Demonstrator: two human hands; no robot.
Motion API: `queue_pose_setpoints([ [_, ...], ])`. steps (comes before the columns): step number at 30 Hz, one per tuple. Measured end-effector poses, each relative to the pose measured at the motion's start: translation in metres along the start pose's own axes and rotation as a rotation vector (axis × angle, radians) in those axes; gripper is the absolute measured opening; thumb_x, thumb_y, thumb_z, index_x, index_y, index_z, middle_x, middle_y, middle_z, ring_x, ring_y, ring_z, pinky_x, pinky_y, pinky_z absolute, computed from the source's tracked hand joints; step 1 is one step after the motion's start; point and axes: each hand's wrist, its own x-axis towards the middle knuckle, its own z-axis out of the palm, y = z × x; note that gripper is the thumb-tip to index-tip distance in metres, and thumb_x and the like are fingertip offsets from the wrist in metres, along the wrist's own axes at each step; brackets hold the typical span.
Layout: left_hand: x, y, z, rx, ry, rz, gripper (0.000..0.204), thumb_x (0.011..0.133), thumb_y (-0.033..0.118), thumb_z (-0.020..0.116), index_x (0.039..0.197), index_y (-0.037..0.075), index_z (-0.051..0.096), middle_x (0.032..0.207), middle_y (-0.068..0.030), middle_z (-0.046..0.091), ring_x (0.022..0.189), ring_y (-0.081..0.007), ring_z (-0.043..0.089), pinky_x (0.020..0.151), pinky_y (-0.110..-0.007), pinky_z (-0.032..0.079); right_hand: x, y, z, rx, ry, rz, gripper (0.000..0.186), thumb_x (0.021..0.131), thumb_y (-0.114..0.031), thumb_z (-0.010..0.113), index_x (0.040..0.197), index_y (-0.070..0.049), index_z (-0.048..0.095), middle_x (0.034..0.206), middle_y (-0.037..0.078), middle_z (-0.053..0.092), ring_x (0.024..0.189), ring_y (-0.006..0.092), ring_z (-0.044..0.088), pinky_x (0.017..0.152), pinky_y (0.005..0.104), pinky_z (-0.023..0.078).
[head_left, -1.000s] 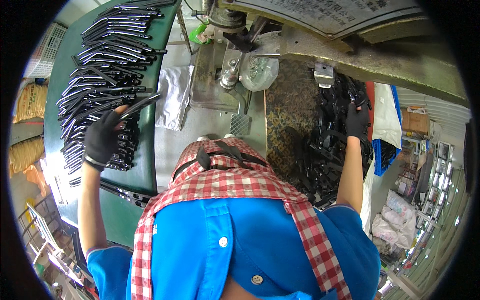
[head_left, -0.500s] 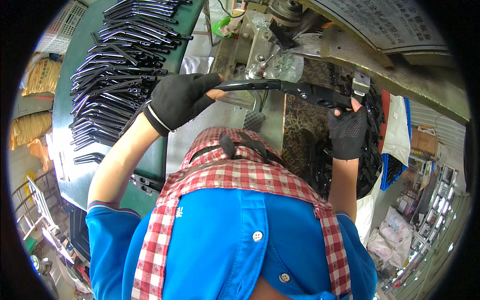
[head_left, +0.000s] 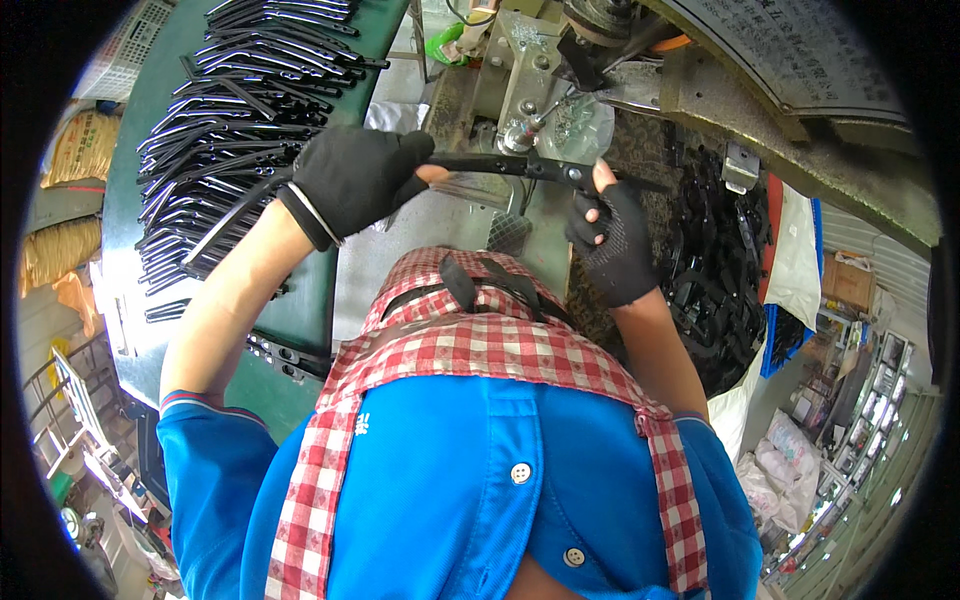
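A long black metal bar (head_left: 490,166) with rivets and a joint stretches between my hands, above the gap between table and machine. My left hand (head_left: 360,185), in a black fingertip-less glove, is wrapped round its left part. A bent black tube end (head_left: 225,228) shows on the left hand's other side, over the table; it seems to belong to the same bar. My right hand (head_left: 615,245), gloved alike, pinches the bar near the riveted joint, thumb on top and fingers below. A thin dark end sticks out past the right hand, blurred.
Rows of bent black tubes (head_left: 235,130) lie on the green table (head_left: 290,400) at left. A metal machine (head_left: 525,75) with a spindle stands ahead, its beam (head_left: 800,120) reaching over the right. A heap of black parts (head_left: 715,290) lies at right, beside a blue crate (head_left: 785,345).
My right hand has moved left along the bar, from its far right end to near the joint. My left hand has risen slightly, still holding the bar.
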Motion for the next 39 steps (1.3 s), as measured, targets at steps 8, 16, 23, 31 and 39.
queue_pose_setpoints([
  [8, 0.009, -0.009, 0.005, -0.216, -0.115, -0.004, 0.037, 0.093, 0.042, 0.050, 0.083, 0.007, 0.056, 0.054, -0.0135, 0.054, 0.057, -0.0341, 0.060, 0.053, -0.044, 0.045, 0.005, 0.003, 0.016, -0.047, 0.086, -0.229, 0.016, 0.094, -0.019, 0.052, 0.079, -0.013, 0.050, 0.053, -0.002, 0.041, 0.038, 0.0053, 0.031, 0.040, 0.0221, 0.023],
  [16, 0.026, -0.003, 0.008, -0.379, -0.161, -0.006, 0.038, 0.096, 0.040, 0.046, 0.086, 0.004, 0.056, 0.056, -0.0182, 0.053, 0.058, -0.0381, 0.058, 0.055, -0.046, 0.043, 0.019, -0.012, 0.008, -0.217, 0.171, -0.438, 0.009, 0.091, -0.013, 0.057, 0.084, -0.010, 0.053, 0.056, -0.002, 0.043, 0.040, 0.0035, 0.035, 0.039, 0.0199, 0.025],
  [23, 0.065, -0.028, -0.003, -0.221, -0.066, 0.078, 0.038, 0.094, 0.042, 0.046, 0.093, 0.006, 0.057, 0.058, -0.0189, 0.055, 0.061, -0.0403, 0.058, 0.056, -0.048, 0.044, 0.040, -0.030, 0.004, -0.027, 0.105, -0.396, 0.017, 0.092, -0.018, 0.055, 0.077, -0.011, 0.048, 0.057, 0.000, 0.044, 0.039, 0.0061, 0.032, 0.042, 0.0201, 0.024],
  [31, 0.069, -0.035, -0.006, -0.042, 0.008, 0.152, 0.033, 0.094, 0.035, 0.050, 0.084, 0.004, 0.054, 0.058, -0.0181, 0.050, 0.059, -0.0396, 0.055, 0.054, -0.045, 0.042, 0.041, -0.018, 0.017, 0.100, 0.175, -0.481, 0.016, 0.084, -0.016, 0.064, 0.076, -0.010, 0.051, 0.059, -0.002, 0.044, 0.045, 0.0071, 0.042, 0.036, 0.0206, 0.028],
  [39, 0.079, -0.038, -0.009, -0.090, -0.057, 0.168, 0.038, 0.096, 0.038, 0.046, 0.091, 0.003, 0.060, 0.062, -0.0212, 0.055, 0.059, -0.0390, 0.056, 0.058, -0.044, 0.044, 0.058, -0.018, 0.016, 0.141, 0.257, -0.509, 0.012, 0.084, -0.016, 0.063, 0.085, -0.006, 0.057, 0.064, 0.001, 0.050, 0.048, 0.0097, 0.040, 0.047, 0.0300, 0.045],
])
